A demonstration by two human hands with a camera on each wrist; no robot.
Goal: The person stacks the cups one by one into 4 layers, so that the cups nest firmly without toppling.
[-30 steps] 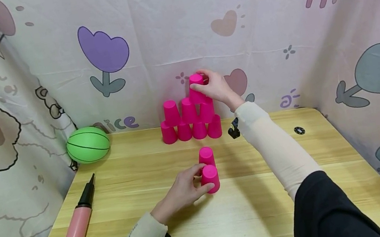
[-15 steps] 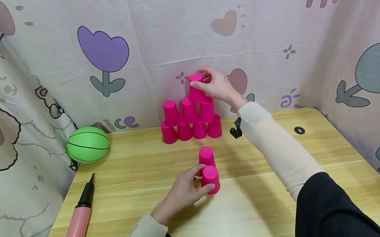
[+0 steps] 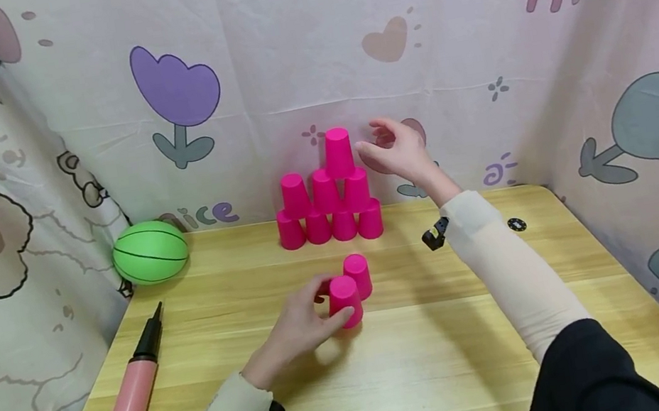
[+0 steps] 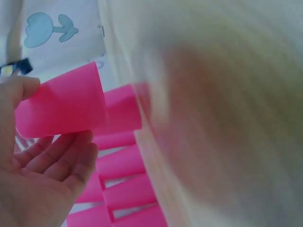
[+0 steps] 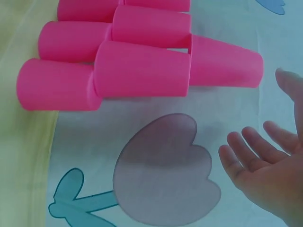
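Upside-down pink cups form a pyramid (image 3: 325, 193) at the back of the table, with a lone cup (image 3: 338, 154) on its third level, toward the right. My right hand (image 3: 398, 148) is just right of that top cup, fingers spread and holding nothing; the right wrist view shows a gap between fingertips and cup. Nearer the front, my left hand (image 3: 299, 322) grips a pink cup (image 3: 345, 301) between thumb and fingers. Right behind it another upside-down pink cup (image 3: 358, 276) stands on the table. In the left wrist view the gripped cup (image 4: 66, 104) overlaps the one behind.
A green ball (image 3: 151, 252) sits at the back left corner. A pink hand pump (image 3: 134, 387) with a black nozzle lies along the left side of the wooden table (image 3: 447, 374). A small black disc (image 3: 517, 225) lies at the right. Printed cloth (image 3: 290, 39) hangs behind.
My right hand has let go of the top cup and drawn away to the right. My left hand has shifted its cup slightly left and back, from in front of the other cup.
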